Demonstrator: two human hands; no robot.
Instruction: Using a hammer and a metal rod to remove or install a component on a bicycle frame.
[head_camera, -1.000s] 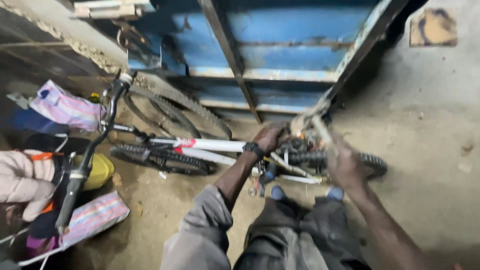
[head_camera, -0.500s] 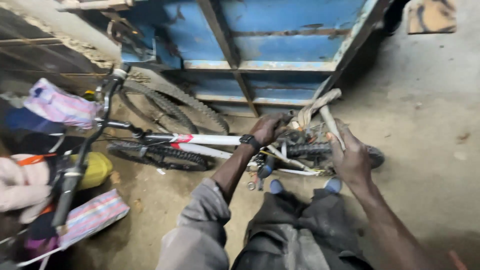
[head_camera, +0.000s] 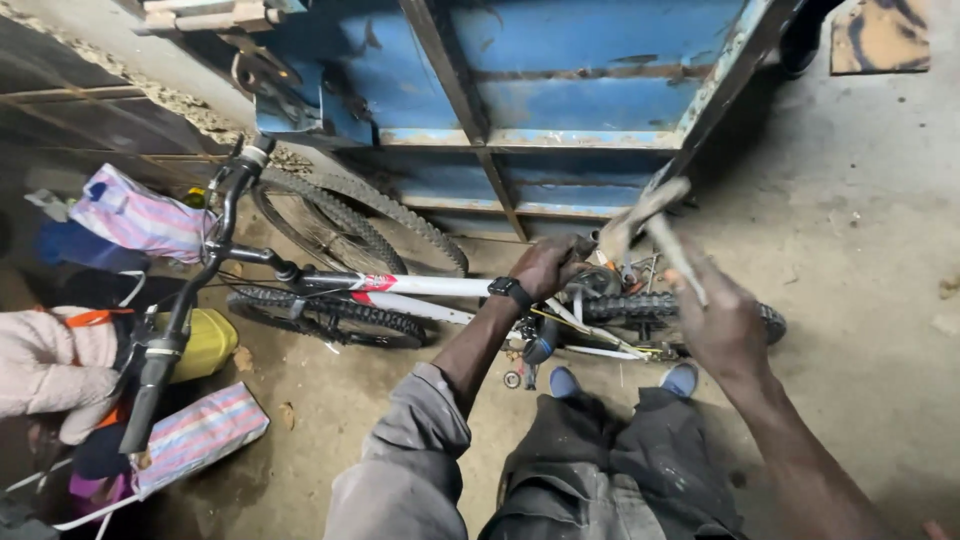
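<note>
While the white-framed bicycle (head_camera: 420, 290) lies on its side on the dirt floor (head_camera: 860, 300) against the blue metal gate (head_camera: 560, 90), its frame near the rear wheel (head_camera: 660, 310) is gripped by the closed left hand (head_camera: 545, 265), and a blurred hammer (head_camera: 640, 215) is held raised in the closed right hand (head_camera: 725, 325).
</note>
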